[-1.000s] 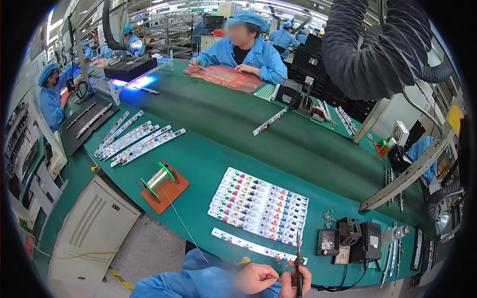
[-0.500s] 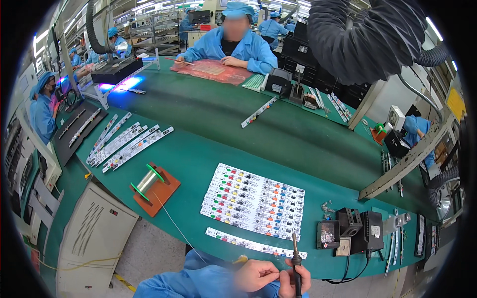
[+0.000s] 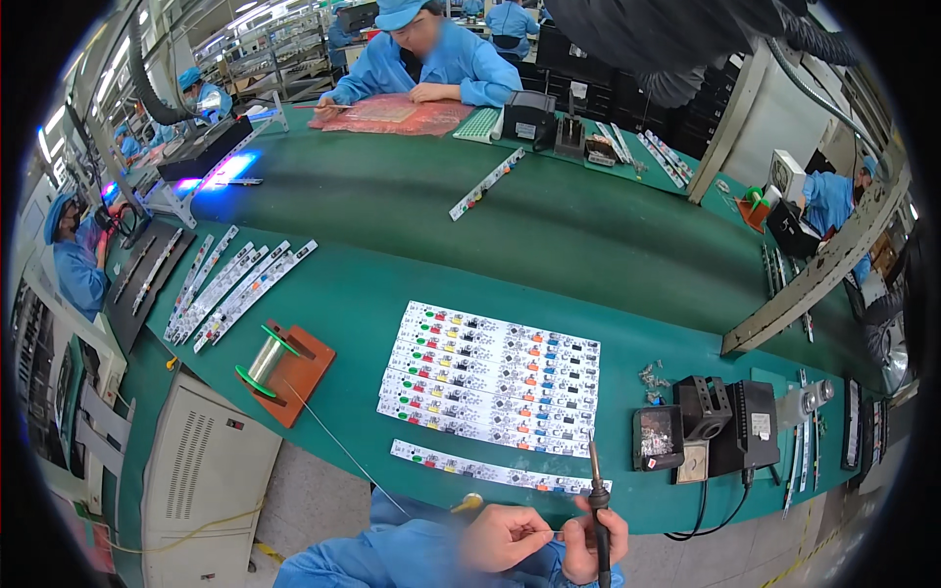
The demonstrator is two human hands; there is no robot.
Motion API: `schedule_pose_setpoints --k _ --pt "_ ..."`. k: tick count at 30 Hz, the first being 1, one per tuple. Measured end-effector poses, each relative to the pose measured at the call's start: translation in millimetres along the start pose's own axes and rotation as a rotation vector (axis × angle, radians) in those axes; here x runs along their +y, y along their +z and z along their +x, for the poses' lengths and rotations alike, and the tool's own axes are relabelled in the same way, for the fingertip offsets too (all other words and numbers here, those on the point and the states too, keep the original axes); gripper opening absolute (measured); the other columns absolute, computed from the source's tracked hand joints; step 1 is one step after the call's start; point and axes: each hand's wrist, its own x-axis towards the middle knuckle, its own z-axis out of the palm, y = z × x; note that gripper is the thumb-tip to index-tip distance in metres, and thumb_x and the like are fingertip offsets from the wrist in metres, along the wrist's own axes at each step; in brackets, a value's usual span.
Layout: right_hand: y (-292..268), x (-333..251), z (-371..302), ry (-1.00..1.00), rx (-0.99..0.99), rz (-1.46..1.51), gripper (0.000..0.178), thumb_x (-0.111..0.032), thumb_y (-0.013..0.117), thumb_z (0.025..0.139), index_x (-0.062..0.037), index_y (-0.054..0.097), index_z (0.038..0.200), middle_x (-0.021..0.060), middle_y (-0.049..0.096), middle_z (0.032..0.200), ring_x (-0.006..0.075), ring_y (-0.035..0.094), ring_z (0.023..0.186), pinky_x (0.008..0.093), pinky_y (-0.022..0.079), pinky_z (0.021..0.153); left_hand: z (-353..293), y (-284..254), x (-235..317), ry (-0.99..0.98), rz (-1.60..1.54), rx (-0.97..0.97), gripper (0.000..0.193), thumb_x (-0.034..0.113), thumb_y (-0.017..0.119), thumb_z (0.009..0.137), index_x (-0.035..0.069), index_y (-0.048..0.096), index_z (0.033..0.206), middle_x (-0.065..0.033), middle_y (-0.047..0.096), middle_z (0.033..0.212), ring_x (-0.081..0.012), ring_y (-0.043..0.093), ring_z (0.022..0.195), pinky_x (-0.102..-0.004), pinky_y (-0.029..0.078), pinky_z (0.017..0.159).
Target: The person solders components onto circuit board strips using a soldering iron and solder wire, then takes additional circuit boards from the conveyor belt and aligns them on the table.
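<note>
My right hand (image 3: 584,551) is closed round the handle of a soldering iron (image 3: 598,490), whose tip points up, just past the board block's lower right corner. Close beside it, my left hand (image 3: 505,537) pinches a thin solder wire (image 3: 556,532), and its end reaches to my right fingers. From a spool (image 3: 267,361) on a brown stand (image 3: 310,367), the wire runs down toward my left sleeve. Ahead of my hands lies a single circuit board strip (image 3: 470,467), apart from a block of several joined boards (image 3: 490,377).
At right stand a black soldering station (image 3: 753,426), an iron holder (image 3: 702,404) and a tray of scraps (image 3: 657,436). More strips (image 3: 235,289) lie at left. Across the green bench (image 3: 392,216), a co-worker (image 3: 421,69) sits at a red sheet (image 3: 353,120). A slanted post (image 3: 814,279) rises at right.
The view has shifted, so the bench appears higher in the picture. My hands have drawn slightly apart, and wire shows between them. The co-worker opposite has leaned the head to the left.
</note>
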Motion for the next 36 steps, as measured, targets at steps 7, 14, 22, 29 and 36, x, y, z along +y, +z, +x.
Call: schedule_pose_setpoints --k 7,14,22,29,36 --pt "-9 13 -14 0.011 -0.025 0.074 0.054 0.008 0.066 0.077 -0.0091 0.045 0.124 0.0285 0.061 0.109 0.0133 0.059 0.059 0.0259 0.051 0.051 -9 5 4 0.014 -0.088 0.028 0.008 0.006 0.069 0.085 0.0 0.066 0.082 -0.0003 0.061 0.065 -0.001 0.05 0.058 -0.0204 0.039 0.05" --pt "-10 6 -6 -0.034 -0.098 0.038 0.055 0.008 0.064 0.08 -0.0143 0.043 0.126 0.0314 0.06 0.113 0.0163 0.059 0.059 0.0278 0.049 0.05 -1 3 9 0.108 0.085 0.083 0.005 0.001 0.073 0.077 0.003 0.069 0.074 -0.0026 0.062 0.061 -0.0058 0.052 0.051 -0.0218 0.036 0.045" --pt "-51 6 24 -0.209 0.07 -0.248 0.056 -0.001 0.058 0.088 -0.0158 0.036 0.137 0.0278 0.058 0.12 0.0193 0.058 0.069 0.0319 0.049 0.061 3 -14 23 0.095 0.104 0.145 0.007 -0.005 0.071 0.077 -0.001 0.066 0.08 -0.0089 0.064 0.069 -0.0091 0.055 0.054 -0.0224 0.038 0.046" --pt "-80 3 30 -0.131 -0.043 -0.686 0.042 -0.031 0.047 0.096 0.0031 0.053 0.121 0.024 0.064 0.105 0.0228 0.053 0.083 0.0358 0.042 0.081 4 -2 11 0.352 0.485 0.286 0.013 -0.006 0.069 0.07 -0.001 0.065 0.082 -0.0121 0.065 0.074 -0.0169 0.06 0.056 -0.0256 0.045 0.048" --pt "-71 -22 46 0.004 -0.129 -0.183 0.049 -0.038 0.043 0.098 0.0024 0.049 0.124 0.0209 0.061 0.09 0.0265 0.056 0.082 0.0448 0.041 0.084 9 16 13 0.34 0.537 0.271 0.018 -0.005 0.073 0.064 0.003 0.061 0.074 -0.0136 0.067 0.081 -0.0197 0.062 0.057 -0.0251 0.047 0.049"
